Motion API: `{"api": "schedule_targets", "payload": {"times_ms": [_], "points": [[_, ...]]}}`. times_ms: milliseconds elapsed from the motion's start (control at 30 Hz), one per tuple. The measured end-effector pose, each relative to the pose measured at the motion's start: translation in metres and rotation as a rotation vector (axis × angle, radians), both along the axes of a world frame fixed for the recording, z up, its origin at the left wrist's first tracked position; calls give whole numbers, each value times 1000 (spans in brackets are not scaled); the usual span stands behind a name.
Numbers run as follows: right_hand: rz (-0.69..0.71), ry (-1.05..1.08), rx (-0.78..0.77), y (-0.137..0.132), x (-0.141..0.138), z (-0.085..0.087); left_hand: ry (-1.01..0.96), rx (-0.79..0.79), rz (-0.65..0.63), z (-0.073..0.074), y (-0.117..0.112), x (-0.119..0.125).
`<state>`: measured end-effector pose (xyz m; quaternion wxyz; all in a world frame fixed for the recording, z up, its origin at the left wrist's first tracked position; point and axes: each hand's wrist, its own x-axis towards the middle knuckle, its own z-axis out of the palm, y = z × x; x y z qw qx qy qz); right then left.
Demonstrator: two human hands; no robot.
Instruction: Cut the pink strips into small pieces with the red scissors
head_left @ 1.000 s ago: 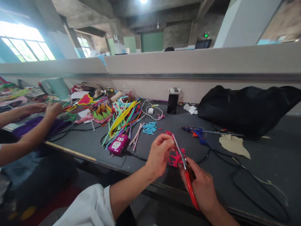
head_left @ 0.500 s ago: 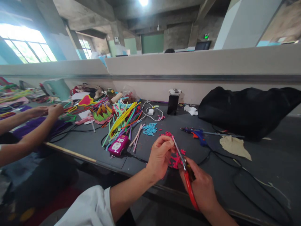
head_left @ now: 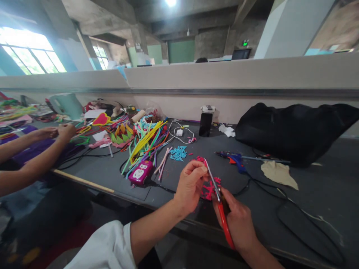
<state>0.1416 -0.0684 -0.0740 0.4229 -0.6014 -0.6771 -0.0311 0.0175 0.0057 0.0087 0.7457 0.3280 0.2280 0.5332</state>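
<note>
My right hand (head_left: pixel 238 218) is closed round the red handles of a pair of scissors (head_left: pixel 225 220), whose blades point up and away towards my left fingertips. My left hand (head_left: pixel 192 185) is pinched by the blades; whatever sits between its thumb and finger is too small or hidden to name. Beneath and behind both hands lies a scatter of short pink-red pieces (head_left: pixel 208 189). Farther back is a small heap of short blue pieces (head_left: pixel 178 153). A few pale pink strips (head_left: pixel 163 163) rest to its left.
A magenta power socket block (head_left: pixel 141 172) sits left of my hands, before a bundle of coloured pipe cleaners (head_left: pixel 147 140). A blue glue gun (head_left: pixel 237 160), a black bag (head_left: pixel 294 130) and a phone (head_left: pixel 205 124) lie farther back. At left, another person's hands (head_left: pixel 56 132) work.
The scissors and my right hand have shifted very slightly left. My left hand keeps its pinch in nearly the same place.
</note>
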Motion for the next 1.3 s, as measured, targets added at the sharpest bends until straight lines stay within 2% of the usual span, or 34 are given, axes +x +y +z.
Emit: {"api": "schedule_targets", "payload": {"times_ms": [167,333,433,533,667,933,1067,1200,1300], "points": [[-49,-19,36,3,3,4,-4,-6,-25,-1,0,0],[-93,1,56,5,10,20,-6,28,-129,-4,3,-2],[-107,82,36,3,13,33,-4,13,-240,-7,4,-2],[-97,188,24,-1,16,42,111,-9,-394,-11,5,-2],[-12,281,17,-4,20,44,271,-19,-557,-19,6,0],[-1,343,13,-5,19,43,375,-76,-683,-20,7,1],[-16,401,-28,-5,17,51,361,-87,-656,-18,9,0],[34,517,-15,-4,14,56,336,-99,-664,-16,11,-1],[14,437,26,-4,13,58,343,-85,-695,-17,11,-2]]}}
